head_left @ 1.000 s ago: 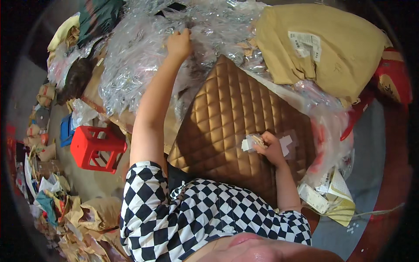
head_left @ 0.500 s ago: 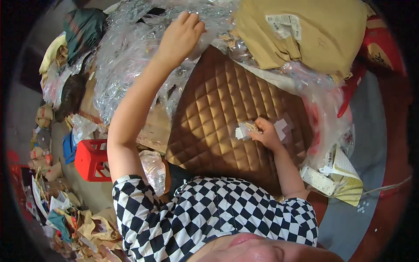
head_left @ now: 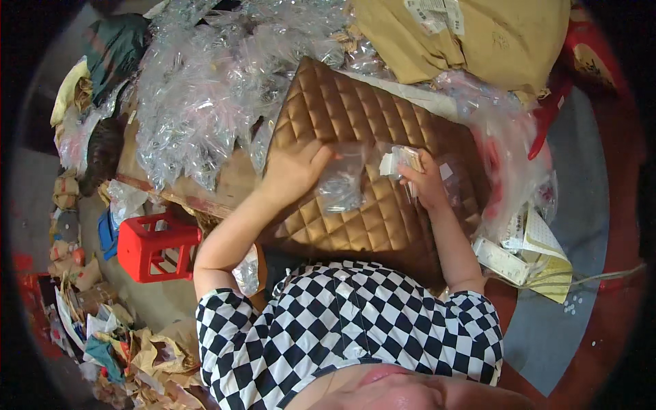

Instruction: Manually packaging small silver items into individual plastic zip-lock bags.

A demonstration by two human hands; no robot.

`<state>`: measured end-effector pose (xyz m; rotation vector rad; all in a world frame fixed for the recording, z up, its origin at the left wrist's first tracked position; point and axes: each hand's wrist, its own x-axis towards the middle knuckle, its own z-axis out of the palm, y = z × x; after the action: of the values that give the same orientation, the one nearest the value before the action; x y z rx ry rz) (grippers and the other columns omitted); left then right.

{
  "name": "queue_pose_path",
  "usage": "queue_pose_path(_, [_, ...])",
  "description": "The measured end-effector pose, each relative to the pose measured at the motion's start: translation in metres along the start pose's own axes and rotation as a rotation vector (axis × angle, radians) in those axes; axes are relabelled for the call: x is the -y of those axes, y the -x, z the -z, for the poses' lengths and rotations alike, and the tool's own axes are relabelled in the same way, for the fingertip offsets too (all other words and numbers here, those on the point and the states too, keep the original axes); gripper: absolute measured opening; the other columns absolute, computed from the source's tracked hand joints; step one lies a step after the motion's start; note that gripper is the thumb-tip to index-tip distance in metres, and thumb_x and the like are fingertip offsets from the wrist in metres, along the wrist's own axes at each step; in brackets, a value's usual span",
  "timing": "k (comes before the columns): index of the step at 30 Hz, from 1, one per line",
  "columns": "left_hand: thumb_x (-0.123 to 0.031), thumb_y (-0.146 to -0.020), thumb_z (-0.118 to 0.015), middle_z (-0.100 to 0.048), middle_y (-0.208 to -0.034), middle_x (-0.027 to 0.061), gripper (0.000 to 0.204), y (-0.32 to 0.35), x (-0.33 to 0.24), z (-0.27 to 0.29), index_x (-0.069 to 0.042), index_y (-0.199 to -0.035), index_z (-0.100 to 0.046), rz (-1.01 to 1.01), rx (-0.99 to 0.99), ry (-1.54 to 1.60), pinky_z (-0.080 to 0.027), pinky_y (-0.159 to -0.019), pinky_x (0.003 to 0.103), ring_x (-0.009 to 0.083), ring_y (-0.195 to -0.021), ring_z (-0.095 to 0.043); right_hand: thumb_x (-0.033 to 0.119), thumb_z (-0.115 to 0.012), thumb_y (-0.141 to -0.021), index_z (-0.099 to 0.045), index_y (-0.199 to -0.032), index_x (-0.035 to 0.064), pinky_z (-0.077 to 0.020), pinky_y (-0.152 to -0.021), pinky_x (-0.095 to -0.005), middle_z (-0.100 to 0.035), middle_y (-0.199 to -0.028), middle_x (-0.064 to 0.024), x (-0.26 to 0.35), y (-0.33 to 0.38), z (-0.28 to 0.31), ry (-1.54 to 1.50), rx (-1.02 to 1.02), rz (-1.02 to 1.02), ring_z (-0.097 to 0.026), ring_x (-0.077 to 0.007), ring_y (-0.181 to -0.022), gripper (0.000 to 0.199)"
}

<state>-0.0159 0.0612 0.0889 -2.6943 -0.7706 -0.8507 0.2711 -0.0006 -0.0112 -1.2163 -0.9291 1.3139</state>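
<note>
Over the brown quilted pad [head_left: 355, 236], my left hand [head_left: 297, 169] pinches a clear plastic bag [head_left: 342, 188] by its edge, the bag hanging toward the middle of the pad. To its right, my right hand [head_left: 428, 181] is closed on a small bundle of white cards [head_left: 398, 161], partly covered by clear film. Fingers hide part of that bundle, so I cannot tell how it is made up. Another small white piece [head_left: 446, 171] lies on the pad just right of this hand.
A large heap of clear plastic bags [head_left: 198, 102] lies at the far left. Behind the pad rests a tan sack [head_left: 471, 48]. A red stool [head_left: 157, 247] stands left of me. At right are a white power strip [head_left: 501, 261] with a cable and yellow-white papers [head_left: 547, 256].
My left hand has come back from the far bag heap to the pad, now with a clear bag in it. The right hand has shifted slightly farther away, still gripping its bundle.
</note>
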Motion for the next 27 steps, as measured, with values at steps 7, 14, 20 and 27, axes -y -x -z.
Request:
queue_pose_path(7, [-0.017,-0.086,-0.066,-0.065,-0.084,0.0111,0.013,0.015,-0.023,0.013,-0.005,-0.084,-0.062,0.614,0.305,0.488,-0.048,-0.062,0.039,0.0321,-0.072,-0.064,0.003,-0.074,-0.078,-0.054,-0.090,0.0083,-0.0537,-0.059,-0.0232,-0.061,-0.085,-0.0005,0.013,0.008,0.007,-0.024,-0.009,0.098,-0.059,-0.0072,-0.072,0.023])
queue_pose_path(14, [-0.011,-0.083,-0.067,-0.062,-0.102,0.0147,0.015,0.024,-0.024,0.014,-0.006,-0.097,-0.068,0.410,0.211,0.668,-0.047,-0.083,0.039,0.0323,-0.101,-0.058,0.000,-0.075,-0.078,-0.051,-0.086,0.0087,-0.0480,-0.062,-0.0224,-0.057,-0.078,0.0019,0.067,0.016,-0.007,0.210,0.023,0.356,-0.055,-0.0046,-0.070,0.027])
queue_pose_path(20, [0.001,-0.075,-0.067,-0.058,-0.113,0.0130,0.028,0.005,-0.044,0.044,-0.012,-0.101,-0.070,0.273,0.248,0.714,-0.047,-0.086,0.038,0.0329,-0.103,-0.057,0.010,-0.069,-0.077,-0.056,-0.083,0.0074,-0.0466,-0.061,-0.0283,-0.060,-0.074,-0.0034,0.118,0.017,-0.082,0.673,0.341,0.543,-0.058,-0.0156,-0.072,0.014])
queue_pose_path(27, [0.002,-0.072,-0.068,-0.056,-0.122,0.0148,0.029,0.014,-0.051,0.058,-0.011,-0.098,-0.070,0.225,0.185,0.666,-0.047,-0.089,0.041,0.0355,-0.107,-0.055,0.018,-0.066,-0.079,-0.067,-0.093,0.0113,-0.0491,-0.066,-0.0349,-0.063,-0.082,-0.0058,0.142,0.026,-0.093,1.171,0.751,0.833,-0.058,-0.0257,-0.080,0.016])
